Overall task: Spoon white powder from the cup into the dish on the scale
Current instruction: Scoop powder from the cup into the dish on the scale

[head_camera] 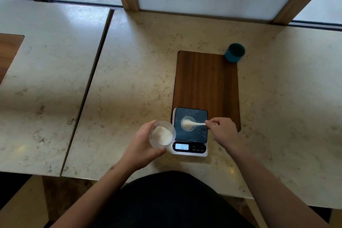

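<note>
A clear cup (162, 134) holding white powder is gripped in my left hand (142, 144), tilted just left of the scale (190, 131). On the scale's dark platform sits a small clear dish (188, 130). My right hand (222, 131) pinches the handle of a white spoon (194, 123), and the spoon's bowl, heaped with powder, is over the dish. The lit display (182, 146) reads about 0.20.
The scale stands on the near end of a wooden board (206, 79) set in the marble counter. A teal cup (235, 52) stands at the board's far right corner. A gap separates this counter from another slab to the left. Wood-framed panels rise behind.
</note>
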